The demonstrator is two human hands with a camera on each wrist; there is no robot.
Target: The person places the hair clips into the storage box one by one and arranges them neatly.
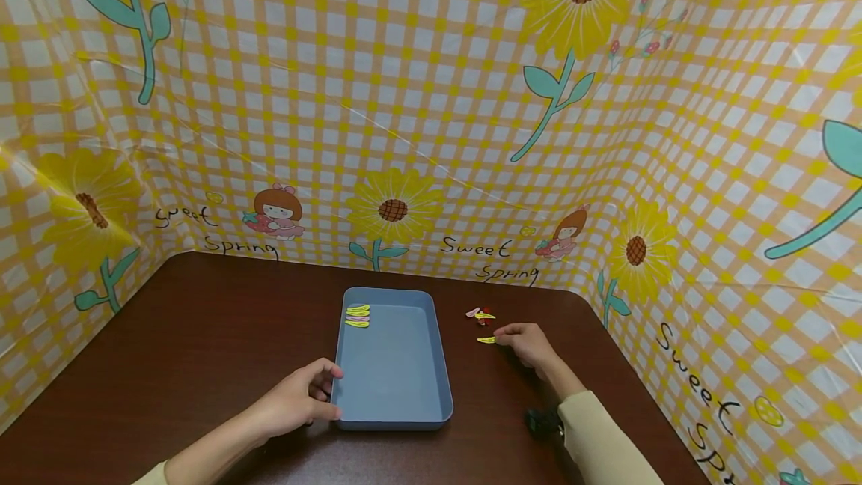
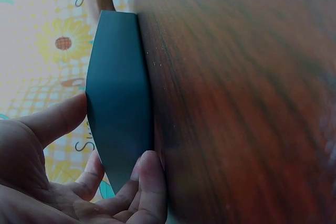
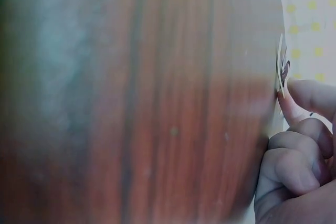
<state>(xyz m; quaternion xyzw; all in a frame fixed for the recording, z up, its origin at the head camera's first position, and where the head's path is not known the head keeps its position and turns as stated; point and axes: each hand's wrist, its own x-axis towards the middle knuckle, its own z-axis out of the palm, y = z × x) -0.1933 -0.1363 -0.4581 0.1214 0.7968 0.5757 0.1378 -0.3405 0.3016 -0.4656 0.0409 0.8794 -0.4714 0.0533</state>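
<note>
In the head view, the left hand (image 1: 292,399) holds the blue tray (image 1: 393,365) at its near left corner, thumb and fingers set apart against the wall. Four clips (image 1: 358,313) lie along the left edge near the far corner, with tray floor stretching rightward and nearward. A strip of table (image 1: 236,335) separates the right wall from a yellow clip (image 1: 485,340), pinched in the right hand (image 1: 528,344); a small pile (image 1: 483,316) lies just beyond.

In the left wrist view, the thumb touches the rim; wood runs alongside.

In the right wrist view, thumb and fingertip nearly meet at a thin clip, other fingers curled.
</note>
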